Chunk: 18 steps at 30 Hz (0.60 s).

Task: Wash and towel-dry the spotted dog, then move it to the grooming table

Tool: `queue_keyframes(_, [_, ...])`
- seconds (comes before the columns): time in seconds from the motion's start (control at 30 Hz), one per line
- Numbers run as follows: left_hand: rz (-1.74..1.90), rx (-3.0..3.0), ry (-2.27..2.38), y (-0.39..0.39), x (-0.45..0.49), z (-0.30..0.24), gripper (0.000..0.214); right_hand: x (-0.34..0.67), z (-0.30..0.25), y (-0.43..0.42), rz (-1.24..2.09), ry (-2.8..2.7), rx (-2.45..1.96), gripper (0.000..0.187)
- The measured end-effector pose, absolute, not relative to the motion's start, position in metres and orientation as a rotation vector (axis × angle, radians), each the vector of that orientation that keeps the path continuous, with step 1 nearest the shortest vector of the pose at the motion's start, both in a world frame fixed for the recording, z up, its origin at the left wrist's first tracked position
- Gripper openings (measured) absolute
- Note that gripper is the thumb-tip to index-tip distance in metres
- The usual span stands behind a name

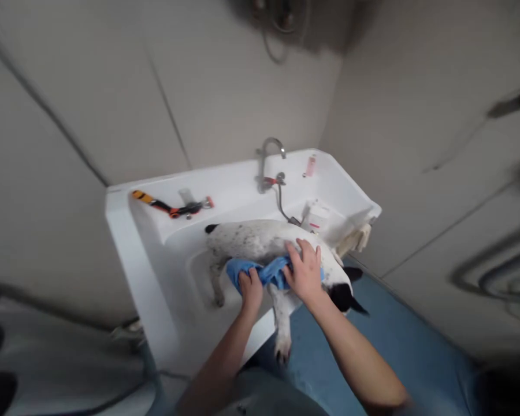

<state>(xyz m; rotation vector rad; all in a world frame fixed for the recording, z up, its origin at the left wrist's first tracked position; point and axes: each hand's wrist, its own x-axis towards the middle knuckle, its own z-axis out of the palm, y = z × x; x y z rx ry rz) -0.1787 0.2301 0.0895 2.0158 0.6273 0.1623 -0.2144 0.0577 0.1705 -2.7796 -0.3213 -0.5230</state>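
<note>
Two hands: left [250, 289], right [305, 271] press blue towel [268, 271] under fingers, against dog [260, 240].

One head-worn camera looks steeply down, tilted, from close above the tub [127, 248] and dog [260, 237].

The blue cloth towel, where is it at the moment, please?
The blue cloth towel sits mid-frame in the head view, on the white spotted dog's flank, under the left hand and right hand.

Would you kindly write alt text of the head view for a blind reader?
The left hand grips a blue towel and the right hand presses it against a spotted white dog in a tub; a faucet stands on its ledge.
</note>
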Motion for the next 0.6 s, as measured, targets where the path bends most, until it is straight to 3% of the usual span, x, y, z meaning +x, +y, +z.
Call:
queue_keyframes(0.1, [0.293, 2.12, 0.711, 0.281, -0.105, 0.122, 0.048, -0.191, 0.143, 0.072, -0.315, -0.345, -2.813, 0.087])
queue_keyframes(0.23, [0.259, 2.155, 0.71, 0.293, -0.057, 0.126, 0.048, -0.192, 0.101, 0.061, -0.572, -0.185, -2.785, 0.065])
queue_keyframes(0.33, [0.229, 2.208, -0.054, 0.266, -0.069, 0.105, 0.045, -0.215, 0.078, 0.053, -0.688, -0.206, -2.71, 0.058])
queue_keyframes(0.4, [0.186, 2.156, -0.481, 0.26, -0.069, 0.095, 0.052, -0.243, 0.065, 0.048, -0.55, -0.246, -2.619, 0.054])
queue_keyframes(0.47, [0.123, 2.199, -0.326, 0.276, -0.05, 0.089, 0.053, -0.274, 0.052, 0.039, -0.327, -0.107, -2.515, 0.053])
queue_keyframes(0.6, [0.135, 2.141, 0.477, 0.32, 0.006, 0.068, 0.058, -0.309, 0.033, 0.008, -0.089, 0.307, -2.451, 0.071])
